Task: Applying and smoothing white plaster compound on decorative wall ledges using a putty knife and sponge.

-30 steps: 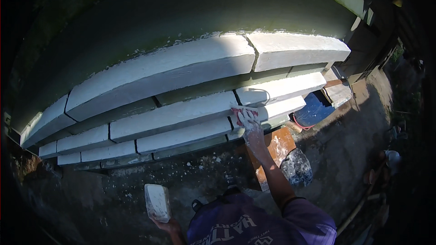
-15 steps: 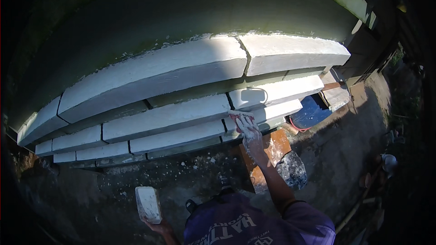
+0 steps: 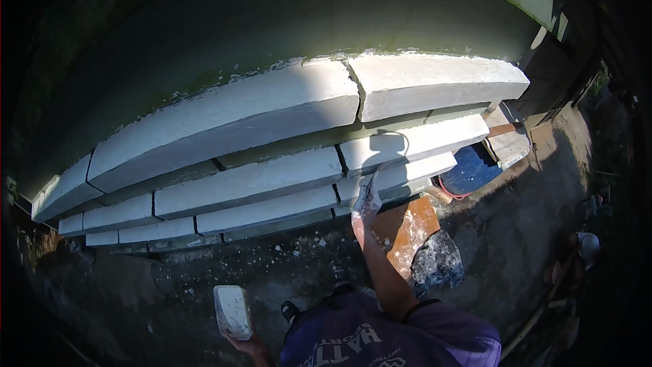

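My left hand [image 3: 250,344], low in the view, is closed on the near end of a white rectangular tub [image 3: 232,311], which is smeared with white paste. My right hand [image 3: 365,205], coated white, is closed on a thin flat scraper [image 3: 375,175] seen almost edge-on, so its exact kind is hard to tell. It is at the front of the white-coated ledges, beside the dark vertical gap in the lower ledge [image 3: 288,205]. Above that run the middle ledge [image 3: 251,180] and the broad upper ledge [image 3: 231,109], both white and split by dark joints.
A dark green wall [image 3: 272,20] rises behind the ledges. Right of my forearm lie an orange-brown board [image 3: 401,228] and a crumpled dark plastic bundle [image 3: 438,258], both splashed white. A blue drum [image 3: 468,170] stands farther right. White spatters dot the ground [image 3: 285,251].
My right hand has drawn slightly left and down, away from the joint in the middle ledge, and turned the scraper edge-on. The left hand's tub has shifted slightly right and down.
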`<act>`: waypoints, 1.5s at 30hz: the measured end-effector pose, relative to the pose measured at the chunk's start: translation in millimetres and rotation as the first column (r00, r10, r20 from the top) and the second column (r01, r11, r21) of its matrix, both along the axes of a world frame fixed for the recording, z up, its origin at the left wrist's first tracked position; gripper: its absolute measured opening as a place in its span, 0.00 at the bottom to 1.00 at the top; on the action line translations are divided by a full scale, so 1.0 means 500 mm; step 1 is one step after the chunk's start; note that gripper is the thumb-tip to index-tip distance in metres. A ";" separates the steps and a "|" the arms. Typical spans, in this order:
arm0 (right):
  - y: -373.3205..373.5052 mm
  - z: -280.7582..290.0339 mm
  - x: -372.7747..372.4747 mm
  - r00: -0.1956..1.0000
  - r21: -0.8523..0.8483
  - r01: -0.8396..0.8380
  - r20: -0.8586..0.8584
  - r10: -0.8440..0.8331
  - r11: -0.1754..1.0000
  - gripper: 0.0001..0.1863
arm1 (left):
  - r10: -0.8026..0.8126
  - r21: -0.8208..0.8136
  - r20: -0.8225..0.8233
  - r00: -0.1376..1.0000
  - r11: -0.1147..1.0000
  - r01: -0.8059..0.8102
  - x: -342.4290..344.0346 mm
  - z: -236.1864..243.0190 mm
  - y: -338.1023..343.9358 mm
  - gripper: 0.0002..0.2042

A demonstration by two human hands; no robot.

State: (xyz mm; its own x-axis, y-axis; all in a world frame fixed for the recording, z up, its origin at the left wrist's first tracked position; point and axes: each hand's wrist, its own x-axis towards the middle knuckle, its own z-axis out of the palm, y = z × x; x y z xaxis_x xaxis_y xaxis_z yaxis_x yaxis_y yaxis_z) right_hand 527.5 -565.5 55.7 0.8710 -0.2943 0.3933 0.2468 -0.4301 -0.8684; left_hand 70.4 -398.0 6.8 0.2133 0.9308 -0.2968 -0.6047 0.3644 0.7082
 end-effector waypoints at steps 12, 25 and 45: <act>-0.110 0.068 -0.013 0.986 -0.026 0.122 -0.115 -0.124 0.992 0.24 | 0.113 -0.026 -0.116 0.987 0.993 -0.117 -0.044 0.017 -0.026 0.31; 0.093 0.136 -0.315 0.417 0.576 -0.710 -0.121 0.901 0.405 0.19 | -0.108 0.213 -0.313 0.944 0.960 0.180 0.007 0.142 0.080 0.26; 0.354 0.260 -0.589 -0.193 -0.407 -0.775 -0.575 0.795 -0.483 0.19 | -0.572 0.247 -0.175 0.802 0.763 0.598 -0.088 0.212 0.210 0.24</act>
State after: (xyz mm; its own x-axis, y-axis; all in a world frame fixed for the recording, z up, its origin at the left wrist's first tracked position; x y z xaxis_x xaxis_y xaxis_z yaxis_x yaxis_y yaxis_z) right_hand 233.2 -388.7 185.8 -0.1764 0.9790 -0.1019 0.8080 0.0849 -0.5831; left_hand 26.7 -293.2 112.7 0.7298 0.6777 -0.0905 -0.2724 0.4095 0.8707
